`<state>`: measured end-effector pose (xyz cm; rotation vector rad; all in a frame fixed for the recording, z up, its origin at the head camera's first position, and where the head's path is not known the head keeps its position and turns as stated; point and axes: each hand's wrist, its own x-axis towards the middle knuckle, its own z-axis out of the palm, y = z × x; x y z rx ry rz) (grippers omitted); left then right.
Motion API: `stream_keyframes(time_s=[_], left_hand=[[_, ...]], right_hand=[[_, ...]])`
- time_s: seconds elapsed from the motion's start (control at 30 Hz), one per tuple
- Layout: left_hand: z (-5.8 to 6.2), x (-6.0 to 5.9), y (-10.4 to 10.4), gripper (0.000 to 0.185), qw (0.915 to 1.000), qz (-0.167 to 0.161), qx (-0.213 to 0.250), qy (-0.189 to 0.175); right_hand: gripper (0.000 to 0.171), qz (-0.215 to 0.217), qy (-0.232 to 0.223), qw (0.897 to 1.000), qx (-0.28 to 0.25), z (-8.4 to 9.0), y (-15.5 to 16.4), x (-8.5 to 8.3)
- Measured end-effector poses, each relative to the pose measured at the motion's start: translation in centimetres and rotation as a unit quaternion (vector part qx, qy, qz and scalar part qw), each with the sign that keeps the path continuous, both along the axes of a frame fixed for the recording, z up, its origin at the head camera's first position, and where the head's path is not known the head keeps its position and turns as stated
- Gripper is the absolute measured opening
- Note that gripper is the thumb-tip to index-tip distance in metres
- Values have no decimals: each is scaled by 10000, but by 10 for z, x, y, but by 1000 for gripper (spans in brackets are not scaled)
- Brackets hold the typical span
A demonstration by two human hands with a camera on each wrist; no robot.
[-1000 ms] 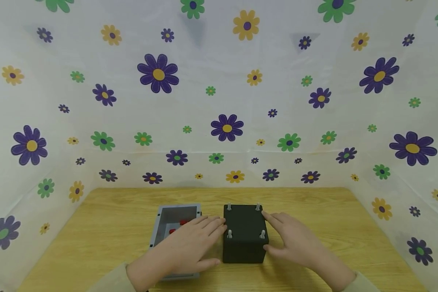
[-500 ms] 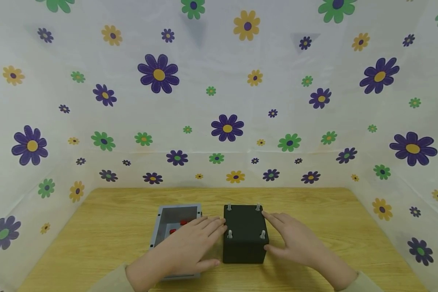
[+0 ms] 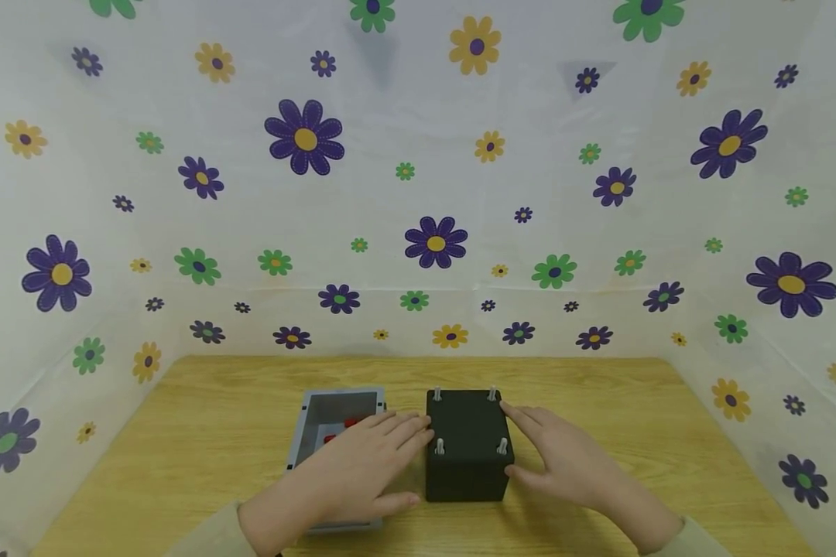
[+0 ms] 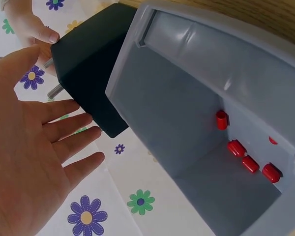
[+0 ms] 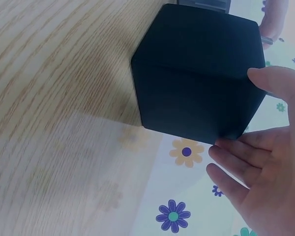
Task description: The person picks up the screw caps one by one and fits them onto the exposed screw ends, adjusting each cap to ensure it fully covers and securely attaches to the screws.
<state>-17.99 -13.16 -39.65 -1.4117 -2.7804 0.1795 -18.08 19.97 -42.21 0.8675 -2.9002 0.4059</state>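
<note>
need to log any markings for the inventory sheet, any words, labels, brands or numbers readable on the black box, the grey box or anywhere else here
None: no readable text in any view.
Black box: plain faces, only four metal posts on top.
Grey box: bare walls, small red pieces inside, unmarked.
Backdrop: printed flowers only, no writing.
Table: plain wood grain.

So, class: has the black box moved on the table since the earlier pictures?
No. The black box keeps its place beside the grey tray.
</note>
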Motion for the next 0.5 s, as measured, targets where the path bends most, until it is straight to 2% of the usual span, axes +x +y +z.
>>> stream_keyframes(time_s=[0.3,0.5], left_hand=[[-1,1,-2,74,10000,5,44,-35],[-1,1,-3,74,10000,-4,91,-26]], right_hand=[[72,63,-213,9994,-272,0,3,1],[60,-82,-524,9963,-683,2,3,0]])
